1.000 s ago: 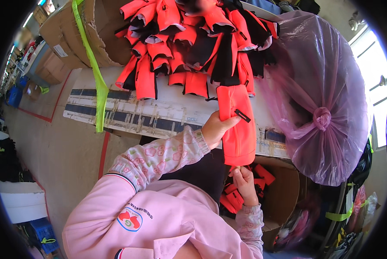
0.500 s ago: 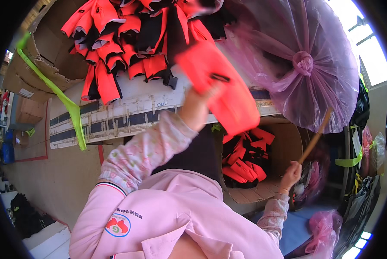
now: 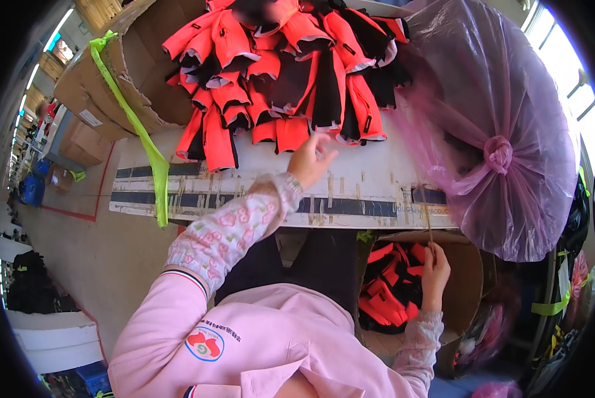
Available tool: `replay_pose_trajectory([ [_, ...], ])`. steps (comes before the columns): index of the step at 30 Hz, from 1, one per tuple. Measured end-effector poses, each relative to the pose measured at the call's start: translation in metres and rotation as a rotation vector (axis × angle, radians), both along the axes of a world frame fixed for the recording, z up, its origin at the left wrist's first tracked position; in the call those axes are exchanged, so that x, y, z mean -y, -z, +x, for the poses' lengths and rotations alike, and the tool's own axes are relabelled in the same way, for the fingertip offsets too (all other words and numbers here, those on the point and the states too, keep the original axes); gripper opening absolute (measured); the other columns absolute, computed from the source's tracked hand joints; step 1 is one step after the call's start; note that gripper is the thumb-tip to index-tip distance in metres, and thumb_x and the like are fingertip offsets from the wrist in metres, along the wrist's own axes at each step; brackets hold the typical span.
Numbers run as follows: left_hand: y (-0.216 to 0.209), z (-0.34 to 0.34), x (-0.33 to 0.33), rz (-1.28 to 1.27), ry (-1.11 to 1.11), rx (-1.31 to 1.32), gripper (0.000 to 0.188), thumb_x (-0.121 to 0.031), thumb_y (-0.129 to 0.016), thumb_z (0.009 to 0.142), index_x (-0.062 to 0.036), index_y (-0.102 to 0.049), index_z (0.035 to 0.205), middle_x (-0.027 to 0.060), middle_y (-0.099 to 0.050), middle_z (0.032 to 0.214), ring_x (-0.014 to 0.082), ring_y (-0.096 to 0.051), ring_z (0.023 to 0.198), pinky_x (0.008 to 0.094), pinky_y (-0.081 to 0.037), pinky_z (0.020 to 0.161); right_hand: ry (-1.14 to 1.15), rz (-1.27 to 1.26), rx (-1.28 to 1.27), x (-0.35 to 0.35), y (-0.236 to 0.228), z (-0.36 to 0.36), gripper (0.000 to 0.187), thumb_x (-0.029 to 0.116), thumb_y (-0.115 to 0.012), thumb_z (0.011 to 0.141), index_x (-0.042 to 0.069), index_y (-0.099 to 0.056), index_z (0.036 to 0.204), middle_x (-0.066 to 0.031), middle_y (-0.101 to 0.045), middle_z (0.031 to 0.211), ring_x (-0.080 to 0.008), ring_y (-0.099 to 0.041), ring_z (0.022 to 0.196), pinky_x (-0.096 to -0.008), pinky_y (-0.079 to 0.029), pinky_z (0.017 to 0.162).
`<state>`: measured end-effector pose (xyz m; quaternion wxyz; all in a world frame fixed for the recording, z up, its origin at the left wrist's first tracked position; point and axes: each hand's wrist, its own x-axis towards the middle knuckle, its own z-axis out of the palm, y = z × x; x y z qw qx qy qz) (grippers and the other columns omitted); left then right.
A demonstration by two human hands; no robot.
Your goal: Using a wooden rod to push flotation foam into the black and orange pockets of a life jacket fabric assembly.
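The left hand point(image 3: 310, 159) reached over the white desk point(image 3: 370, 182), its fingers point(image 3: 325, 154) loosely spread and holding nothing, just short of the heap of orange and black fabric pieces point(image 3: 277, 73). The right hand point(image 3: 435, 265) had its fingers curled around a thin wooden stick point(image 3: 425, 212), above a cardboard box of orange pieces point(image 3: 393, 292), beside a tied pink plastic bag point(image 3: 503, 132).

Big pink plastic bag point(image 3: 503, 132) at right end of worktable point(image 3: 244, 192); cardboard boxes point(image 3: 111, 86) with green strap point(image 3: 138, 132) at left end.
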<state>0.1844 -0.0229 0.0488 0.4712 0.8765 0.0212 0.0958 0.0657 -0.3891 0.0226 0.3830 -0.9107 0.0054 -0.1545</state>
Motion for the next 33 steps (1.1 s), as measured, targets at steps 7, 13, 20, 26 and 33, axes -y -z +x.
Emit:
replay_pose_trajectory([
  [7,-0.031,0.072,-0.02,0.537,-0.197,-0.026,0.063,-0.028,-0.07,0.071,-0.0092,-0.039,0.123,0.0153,-0.049,0.116,0.035,-0.056,0.097,0.0457,-0.047,0.076,0.018,-0.469,0.016,-0.042,0.01,0.092,0.034,0.023,-0.06,0.081,0.004,-0.055,0.109,-0.0191,-0.057,0.098,-0.0377,-0.056,0.086,-0.0439,-0.047,0.073],
  [13,-0.057,0.036,-0.029,0.602,0.009,0.271,0.032,-0.014,-0.067,0.068,-0.0059,-0.054,0.096,0.0117,-0.054,0.092,0.0336,-0.056,0.086,0.0442,-0.044,0.072,-0.222,-0.098,0.136,-0.097,-0.01,0.084,0.04,0.016,-0.062,0.082,0.004,-0.05,0.118,-0.0166,-0.055,0.104,-0.0286,-0.058,0.083,-0.0352,-0.048,0.069],
  [20,-0.018,-0.08,0.013,0.843,0.488,0.118,0.033,-0.026,-0.069,0.065,-0.0071,-0.057,0.088,0.007,-0.054,0.084,0.027,-0.057,0.079,0.0376,-0.043,0.07,-0.567,0.441,-0.477,-0.183,-0.044,0.059,0.058,0.024,-0.058,0.088,0.012,-0.028,0.136,-0.0141,-0.056,0.105,-0.0126,-0.058,0.07,-0.0265,-0.048,0.059],
  [26,-0.001,-0.132,0.005,0.029,0.302,0.09,0.041,-0.016,-0.073,0.069,-0.0055,-0.053,0.104,0.0083,-0.047,0.091,0.0204,-0.049,0.07,0.0317,-0.045,0.063,-0.4,0.426,-0.311,-0.189,0.026,0.063,0.046,0.007,-0.062,0.08,0.007,-0.044,0.123,-0.013,-0.059,0.077,-0.0214,-0.057,0.066,-0.0328,-0.046,0.06],
  [33,0.061,-0.174,-0.011,-0.75,0.203,-0.386,0.06,-0.009,-0.067,0.078,-0.0036,-0.032,0.125,0.0101,-0.051,0.101,0.0137,-0.058,0.076,0.0254,-0.049,0.07,-0.422,0.635,-0.463,-0.21,0.014,0.037,0.051,-0.001,-0.056,0.083,0.01,-0.038,0.13,-0.0059,-0.054,0.083,-0.0105,-0.052,0.066,-0.0234,-0.045,0.057],
])
